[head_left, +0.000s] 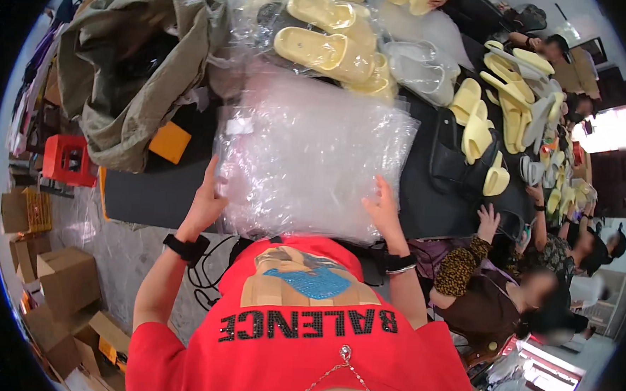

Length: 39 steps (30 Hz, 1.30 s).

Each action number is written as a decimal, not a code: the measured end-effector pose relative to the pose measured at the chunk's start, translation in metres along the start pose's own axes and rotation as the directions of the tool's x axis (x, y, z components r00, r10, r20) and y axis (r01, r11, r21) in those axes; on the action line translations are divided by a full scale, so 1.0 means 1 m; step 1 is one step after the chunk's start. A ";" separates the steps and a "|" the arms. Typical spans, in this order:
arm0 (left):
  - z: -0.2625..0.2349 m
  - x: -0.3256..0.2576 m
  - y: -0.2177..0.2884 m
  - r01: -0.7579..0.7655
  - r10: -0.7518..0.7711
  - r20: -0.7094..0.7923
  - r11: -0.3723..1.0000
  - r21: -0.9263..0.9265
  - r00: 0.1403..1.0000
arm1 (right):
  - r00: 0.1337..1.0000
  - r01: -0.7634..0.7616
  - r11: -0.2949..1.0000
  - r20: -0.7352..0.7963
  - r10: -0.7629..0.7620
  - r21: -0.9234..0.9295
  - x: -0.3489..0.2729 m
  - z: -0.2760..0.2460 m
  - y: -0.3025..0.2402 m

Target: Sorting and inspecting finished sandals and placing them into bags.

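A stack of clear plastic bags (pixel 308 153) lies flat on the dark table in front of me, its near edge close to my body. At the stack's left edge is my left hand (pixel 208 204), fingers stretched out and apart. On the right edge rests my right hand (pixel 384 210), with its fingers spread against the plastic. Neither hand visibly grips anything. Just beyond the stack, yellow slippers (pixel 324 54) lie in clear bags, and a pale bagged pair (pixel 424 70) sits to their right.
A large olive sack (pixel 112 107) stands far left, with an orange-yellow packet (pixel 169 143) beside it. Loose yellow slippers (pixel 476 137) and a black bag (pixel 446 156) are on the right. A co-worker's hand (pixel 489 220) reaches in there. Cardboard boxes (pixel 68 282) and a red stool (pixel 67 160) stand left.
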<state>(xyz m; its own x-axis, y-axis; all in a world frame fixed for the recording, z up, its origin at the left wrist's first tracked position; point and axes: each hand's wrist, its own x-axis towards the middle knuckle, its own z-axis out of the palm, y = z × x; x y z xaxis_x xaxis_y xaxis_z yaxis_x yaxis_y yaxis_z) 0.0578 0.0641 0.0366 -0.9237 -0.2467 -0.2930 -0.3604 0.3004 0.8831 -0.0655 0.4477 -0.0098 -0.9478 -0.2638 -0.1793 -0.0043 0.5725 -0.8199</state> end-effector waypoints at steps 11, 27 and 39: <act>0.014 0.049 -0.031 0.030 -0.031 0.000 0.976 -0.216 1.000 | 0.987 -0.139 0.990 -0.079 0.140 0.023 0.002 0.017 -0.010; 0.025 0.103 -0.035 -0.023 0.014 -0.077 0.993 -0.120 0.997 | 0.931 -0.177 0.980 -0.340 0.136 -0.093 0.027 -0.045 -0.001; 0.040 0.093 -0.036 -0.137 0.132 -0.038 0.965 -0.225 0.990 | 0.973 -0.130 0.981 -0.173 0.154 0.141 0.069 0.008 0.041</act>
<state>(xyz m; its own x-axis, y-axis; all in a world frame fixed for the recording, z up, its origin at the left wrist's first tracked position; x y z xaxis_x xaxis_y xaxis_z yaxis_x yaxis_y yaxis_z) -0.0203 0.0677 -0.0369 -0.9577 -0.2397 -0.1595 -0.1914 0.1161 0.9746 -0.1289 0.4464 -0.0598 -0.9779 -0.0341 -0.2062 0.1640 0.4865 -0.8581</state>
